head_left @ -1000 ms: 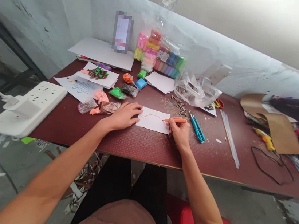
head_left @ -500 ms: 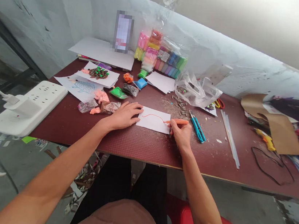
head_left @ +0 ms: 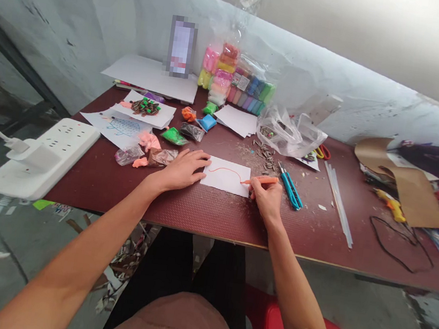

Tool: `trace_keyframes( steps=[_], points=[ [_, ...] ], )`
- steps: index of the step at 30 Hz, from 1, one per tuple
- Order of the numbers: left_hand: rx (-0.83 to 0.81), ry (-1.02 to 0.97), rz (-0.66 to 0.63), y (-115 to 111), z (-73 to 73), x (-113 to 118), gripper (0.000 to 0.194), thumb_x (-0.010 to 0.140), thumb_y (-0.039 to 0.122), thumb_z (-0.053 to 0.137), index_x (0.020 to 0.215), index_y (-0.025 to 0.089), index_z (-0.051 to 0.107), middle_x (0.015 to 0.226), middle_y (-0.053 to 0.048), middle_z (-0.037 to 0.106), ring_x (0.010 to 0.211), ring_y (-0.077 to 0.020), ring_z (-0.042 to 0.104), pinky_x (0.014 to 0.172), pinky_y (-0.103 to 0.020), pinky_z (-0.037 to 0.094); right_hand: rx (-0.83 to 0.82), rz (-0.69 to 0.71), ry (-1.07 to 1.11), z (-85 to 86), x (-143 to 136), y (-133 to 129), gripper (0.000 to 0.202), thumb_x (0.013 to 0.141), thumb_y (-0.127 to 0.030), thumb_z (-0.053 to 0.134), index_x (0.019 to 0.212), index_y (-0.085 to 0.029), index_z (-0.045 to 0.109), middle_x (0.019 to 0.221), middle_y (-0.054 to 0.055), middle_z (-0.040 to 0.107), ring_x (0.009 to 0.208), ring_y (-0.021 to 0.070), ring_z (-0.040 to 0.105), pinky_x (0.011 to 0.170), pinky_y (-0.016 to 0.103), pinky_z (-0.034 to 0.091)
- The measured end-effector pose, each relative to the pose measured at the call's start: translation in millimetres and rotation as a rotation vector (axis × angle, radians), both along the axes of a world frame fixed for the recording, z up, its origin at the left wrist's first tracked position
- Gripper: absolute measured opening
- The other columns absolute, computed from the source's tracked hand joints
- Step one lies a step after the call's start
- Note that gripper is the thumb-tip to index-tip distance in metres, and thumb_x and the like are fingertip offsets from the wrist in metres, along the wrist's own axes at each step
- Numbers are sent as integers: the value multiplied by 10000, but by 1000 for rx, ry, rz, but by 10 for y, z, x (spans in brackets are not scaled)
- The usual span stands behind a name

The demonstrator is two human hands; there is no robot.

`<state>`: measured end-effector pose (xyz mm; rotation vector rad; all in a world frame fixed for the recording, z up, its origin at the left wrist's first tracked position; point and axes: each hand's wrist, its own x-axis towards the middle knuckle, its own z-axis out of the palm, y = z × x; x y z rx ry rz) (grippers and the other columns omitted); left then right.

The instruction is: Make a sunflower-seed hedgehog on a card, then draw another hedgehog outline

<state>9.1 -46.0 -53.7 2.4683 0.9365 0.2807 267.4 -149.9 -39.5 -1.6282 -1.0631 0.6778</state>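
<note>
Flat on the table, the white sheet — with an orange line grown longer, now bending downward at right, further along yet unclosed. Orange marker pinched in right hand's fingers; left hand loosely spread at the sheet's left edge, gripping nothing.

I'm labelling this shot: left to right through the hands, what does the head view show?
Power strip, pink clay, left hand, small white paper, right hand, blue cutter, clear sticks, yellow glue gun.
</note>
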Motion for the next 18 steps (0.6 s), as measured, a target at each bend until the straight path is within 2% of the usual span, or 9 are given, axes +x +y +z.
trace_keyframes(
  steps=[6, 10, 13, 18],
  points=[
    [-1, -20, 20, -6, -5, -3, 447, 981, 316, 536, 1423, 259, 573, 1582, -85, 529, 1535, -296, 384, 1277, -597, 221, 90, -20, -21, 25, -98, -13, 257, 782, -440, 681, 689, -203, 643, 580, 9, 644, 418, 111, 491, 416, 253, 394],
    [4, -16, 33, -22, 16, 4, 415, 977, 310, 553, 1385, 239, 581, 1580, -92, 534, 1531, -288, 394, 1279, -586, 229, 105, 110, -64, 69, -297, -12, 311, 840, -511, 689, 769, -209, 714, 695, 36, 701, 477, 127, 541, 464, 274, 422],
    [0, -11, 40, -31, 32, 11, 407, 976, 306, 561, 1375, 227, 583, 1582, -97, 531, 1529, -287, 399, 1280, -581, 229, 98, 210, -140, 72, -420, 33, 288, 860, -500, 705, 856, -216, 756, 768, 52, 743, 582, 156, 620, 529, 273, 448],
    [5, -22, 33, -33, 29, 21, 386, 976, 299, 558, 1356, 235, 592, 1574, -94, 540, 1522, -281, 409, 1278, -579, 233, 85, 246, -237, 13, -472, 124, 291, 880, -501, 682, 861, -219, 753, 807, 65, 769, 702, 193, 691, 642, 290, 488]
  ],
)
